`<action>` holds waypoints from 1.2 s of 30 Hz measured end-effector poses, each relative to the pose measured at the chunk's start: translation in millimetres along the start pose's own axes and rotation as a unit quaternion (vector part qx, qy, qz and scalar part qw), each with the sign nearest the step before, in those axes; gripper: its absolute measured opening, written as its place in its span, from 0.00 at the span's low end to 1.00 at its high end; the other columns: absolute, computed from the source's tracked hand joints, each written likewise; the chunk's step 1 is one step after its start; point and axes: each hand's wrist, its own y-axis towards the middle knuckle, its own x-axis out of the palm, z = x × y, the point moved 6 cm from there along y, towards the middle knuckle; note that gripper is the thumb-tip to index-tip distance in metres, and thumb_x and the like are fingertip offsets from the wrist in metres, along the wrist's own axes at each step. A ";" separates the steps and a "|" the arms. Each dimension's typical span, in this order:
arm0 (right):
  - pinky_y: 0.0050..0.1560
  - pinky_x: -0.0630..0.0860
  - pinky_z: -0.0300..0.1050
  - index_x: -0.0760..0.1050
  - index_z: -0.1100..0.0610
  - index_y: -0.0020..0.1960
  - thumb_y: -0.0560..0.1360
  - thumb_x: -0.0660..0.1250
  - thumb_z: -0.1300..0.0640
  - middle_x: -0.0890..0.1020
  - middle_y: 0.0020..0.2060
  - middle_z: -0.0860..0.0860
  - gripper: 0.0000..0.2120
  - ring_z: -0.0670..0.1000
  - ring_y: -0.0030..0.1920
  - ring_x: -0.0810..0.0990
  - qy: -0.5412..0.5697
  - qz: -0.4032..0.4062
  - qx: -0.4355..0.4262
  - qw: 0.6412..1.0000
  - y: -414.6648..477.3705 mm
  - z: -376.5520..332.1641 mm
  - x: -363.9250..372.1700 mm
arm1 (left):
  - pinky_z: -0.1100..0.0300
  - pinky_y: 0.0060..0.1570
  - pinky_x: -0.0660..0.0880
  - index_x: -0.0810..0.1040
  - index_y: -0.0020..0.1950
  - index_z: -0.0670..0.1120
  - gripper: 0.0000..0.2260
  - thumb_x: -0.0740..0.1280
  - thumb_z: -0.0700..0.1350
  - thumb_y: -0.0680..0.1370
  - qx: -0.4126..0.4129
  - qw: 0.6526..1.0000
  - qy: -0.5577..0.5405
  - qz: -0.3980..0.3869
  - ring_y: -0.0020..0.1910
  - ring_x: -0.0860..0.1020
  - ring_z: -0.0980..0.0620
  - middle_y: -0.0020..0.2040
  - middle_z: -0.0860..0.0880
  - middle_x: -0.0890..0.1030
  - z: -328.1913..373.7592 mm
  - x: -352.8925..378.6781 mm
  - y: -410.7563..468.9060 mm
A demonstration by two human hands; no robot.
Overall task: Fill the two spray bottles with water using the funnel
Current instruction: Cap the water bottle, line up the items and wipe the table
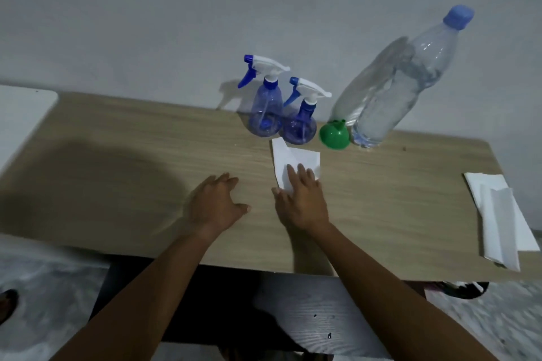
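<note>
Two spray bottles (265, 108) beyond the hands (302, 199)

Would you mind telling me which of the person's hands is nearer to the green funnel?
Right. The right hand rests on the white paper just in front of the funnel; the left hand lies on the table farther left.

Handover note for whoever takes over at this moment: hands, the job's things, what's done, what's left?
Left hand: open above the light wooden table, holding nothing.
Right hand: flat on a folded white paper sheet.
By the wall: rear translucent blue plastic spray bottle, front spray bottle beside it, green plastic funnel, large clear plastic water bottle.
Done: nothing; trigger heads and blue cap on.
Left: open them, fill both through funnel.
</note>
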 end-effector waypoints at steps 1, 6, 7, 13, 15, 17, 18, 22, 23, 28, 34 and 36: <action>0.77 0.55 0.60 0.56 0.55 0.82 0.84 0.53 0.43 0.57 0.81 0.59 0.30 0.62 0.80 0.55 -0.013 -0.025 -0.002 1.000 1.8 -5.3 9.0 | 0.54 0.76 0.59 0.68 0.77 0.52 0.39 0.75 0.62 0.69 0.000 1.000 0.000 -0.001 0.79 0.58 0.47 0.79 0.54 0.63 -5.3 -2.9 1.1; 0.79 0.50 0.60 0.53 0.59 0.82 0.86 0.51 0.48 0.53 0.82 0.59 0.28 0.62 0.82 0.51 -0.012 -0.079 -0.094 0.992 44.0 -51.4 21.0 | 0.54 0.77 0.57 0.65 0.79 0.51 0.45 0.79 0.59 0.66 0.014 0.999 -0.008 -0.042 0.81 0.54 0.46 0.81 0.54 0.60 -23.9 -6.3 8.9; 0.80 0.50 0.61 0.54 0.59 0.82 0.86 0.51 0.48 0.54 0.82 0.59 0.28 0.61 0.82 0.51 -0.012 -0.092 -0.115 0.989 54.0 -62.4 22.9 | 0.54 0.77 0.56 0.64 0.79 0.50 0.46 0.80 0.58 0.65 0.017 0.999 -0.012 -0.050 0.81 0.54 0.47 0.81 0.54 0.59 -25.6 -6.3 10.0; 0.79 0.50 0.59 0.55 0.59 0.81 0.86 0.52 0.51 0.56 0.82 0.57 0.26 0.58 0.82 0.51 -0.042 -0.116 -0.211 0.970 91.9 -111.2 38.9 | 0.56 0.76 0.55 0.62 0.79 0.47 0.49 0.81 0.57 0.64 0.026 0.998 -0.034 -0.050 0.81 0.52 0.50 0.81 0.52 0.58 -36.1 -6.3 10.8; 0.79 0.52 0.60 0.56 0.59 0.81 0.86 0.53 0.52 0.57 0.81 0.57 0.26 0.59 0.81 0.53 -0.058 -0.117 -0.233 0.964 92.7 -110.9 40.8 | 0.57 0.76 0.55 0.62 0.79 0.46 0.50 0.81 0.57 0.64 0.028 0.998 -0.038 -0.050 0.81 0.53 0.50 0.81 0.52 0.58 -37.1 -6.0 11.7; 0.79 0.52 0.59 0.57 0.59 0.81 0.86 0.53 0.52 0.59 0.81 0.57 0.26 0.60 0.81 0.54 -0.069 -0.130 -0.261 0.954 83.9 -105.7 41.7 | 0.57 0.76 0.55 0.63 0.79 0.46 0.50 0.81 0.57 0.63 0.030 0.998 -0.041 -0.049 0.81 0.53 0.49 0.81 0.51 0.58 -36.0 -5.8 12.2; 0.78 0.52 0.58 0.57 0.58 0.81 0.86 0.53 0.52 0.59 0.81 0.56 0.26 0.59 0.81 0.54 -0.069 -0.137 -0.274 0.949 75.9 -103.0 40.9 | 0.57 0.76 0.55 0.63 0.79 0.45 0.50 0.82 0.56 0.63 0.028 0.997 -0.048 -0.048 0.81 0.53 0.49 0.81 0.51 0.59 -35.3 -6.0 12.0; 0.77 0.56 0.57 0.61 0.59 0.80 0.85 0.50 0.50 0.63 0.80 0.56 0.26 0.58 0.80 0.59 -0.065 -0.143 -0.321 0.934 28.3 -85.7 37.4 | 0.58 0.76 0.54 0.60 0.79 0.41 0.54 0.83 0.55 0.61 0.007 0.996 -0.088 -0.035 0.81 0.53 0.48 0.81 0.47 0.60 -36.4 -7.1 5.9; 0.77 0.57 0.57 0.61 0.59 0.80 0.84 0.49 0.49 0.64 0.79 0.55 0.27 0.58 0.80 0.60 -0.069 -0.145 -0.333 0.929 13.3 -78.9 37.4 | 0.59 0.76 0.53 0.60 0.80 0.41 0.55 0.84 0.55 0.60 0.000 0.995 -0.096 -0.026 0.81 0.53 0.48 0.81 0.45 0.60 -38.1 -7.3 2.4; 0.80 0.50 0.52 0.58 0.56 0.81 0.85 0.48 0.49 0.61 0.81 0.52 0.26 0.54 0.81 0.55 -0.085 -0.183 -0.388 0.899 -40.2 -38.3 31.5 | 0.54 0.77 0.54 0.60 0.80 0.45 0.57 0.85 0.52 0.56 0.008 0.996 -0.084 -0.030 0.81 0.51 0.46 0.81 0.46 0.57 -33.9 -0.4 -16.6; 0.78 0.53 0.54 0.60 0.60 0.80 0.85 0.50 0.47 0.62 0.80 0.58 0.27 0.59 0.80 0.60 -0.082 -0.098 -0.221 0.967 -4.9 35.7 -20.2 | 0.45 0.77 0.56 0.60 0.80 0.50 0.53 0.81 0.61 0.61 0.030 0.999 -0.021 -0.033 0.81 0.51 0.46 0.82 0.50 0.56 32.2 25.9 -34.5; 0.79 0.52 0.54 0.57 0.60 0.81 0.85 0.49 0.46 0.60 0.81 0.57 0.29 0.58 0.81 0.57 -0.065 -0.070 -0.178 0.979 -2.9 57.6 -37.4 | 0.45 0.77 0.53 0.59 0.80 0.51 0.51 0.79 0.62 0.63 0.044 0.998 -0.011 -0.050 0.81 0.50 0.47 0.82 0.51 0.54 62.0 42.2 -37.2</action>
